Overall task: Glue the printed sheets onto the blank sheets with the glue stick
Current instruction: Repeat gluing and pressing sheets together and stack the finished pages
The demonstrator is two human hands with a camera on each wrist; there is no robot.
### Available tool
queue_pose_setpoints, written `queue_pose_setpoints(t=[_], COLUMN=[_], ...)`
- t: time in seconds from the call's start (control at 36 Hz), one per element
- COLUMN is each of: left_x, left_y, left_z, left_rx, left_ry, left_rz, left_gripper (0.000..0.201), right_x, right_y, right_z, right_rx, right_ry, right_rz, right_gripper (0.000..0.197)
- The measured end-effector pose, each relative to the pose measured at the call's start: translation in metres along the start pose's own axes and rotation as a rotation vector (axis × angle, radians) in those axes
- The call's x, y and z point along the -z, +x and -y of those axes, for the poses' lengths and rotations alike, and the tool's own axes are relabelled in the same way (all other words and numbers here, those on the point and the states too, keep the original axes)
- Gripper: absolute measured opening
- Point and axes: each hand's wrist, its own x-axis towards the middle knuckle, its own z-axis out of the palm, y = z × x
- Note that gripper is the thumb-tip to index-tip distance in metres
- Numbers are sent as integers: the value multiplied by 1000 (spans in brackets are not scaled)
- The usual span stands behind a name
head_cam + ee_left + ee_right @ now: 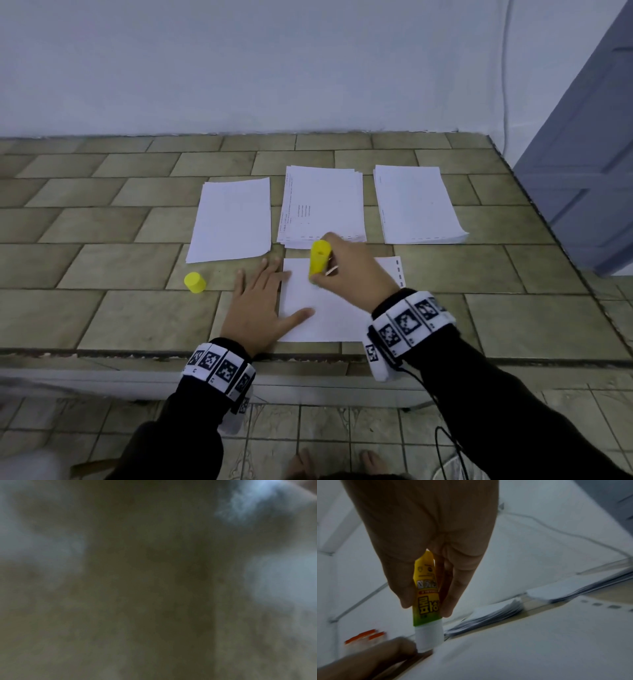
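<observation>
My right hand (346,270) grips a yellow glue stick (319,257), held nearly upright with its white tip down on the near sheet (329,318). In the right wrist view the glue stick (426,601) shows yellow and green with a white collar touching the paper near its left edge. My left hand (263,301) lies flat, fingers spread, pressing the sheet's left edge, thumb on the paper. The yellow cap (195,282) stands on the tiles to the left. A printed stack (322,205) lies behind. The left wrist view is dark and blurred.
A thin stack of blank sheets (233,219) lies at back left, a thick stack (418,205) at back right. The tiled ledge (102,240) ends at a front edge near my wrists. A wall stands behind, a grey door (589,154) at right.
</observation>
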Motion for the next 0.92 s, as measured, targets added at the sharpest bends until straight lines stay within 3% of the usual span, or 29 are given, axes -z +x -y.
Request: queue_pose_setpoints(t=[0.25, 0.53, 0.67, 0.78, 0.92], left_x=[-1, 0, -1, -2, -2], left_y=[0, -1, -1, -2, -1], left_z=[0, 1, 3, 2, 2], left_rx=[-78, 1, -1, 0, -16], left_ry=[-28, -13, 4, 1, 1], left_rz=[-75, -26, -32, -25, -32], left_gripper=[105, 96, 94, 94, 87], right_x=[-36, -7, 22, 44, 63], right_y=[13, -5, -28, -47, -62], right_z=[19, -3, -27, -45, -65], right_rx=[120, -25, -63, -128, -188], right_ry=[-173, -184, -142, -144, -164], right_rz=[97, 92, -12, -144, -201], right_gripper=[22, 26, 14, 14, 15])
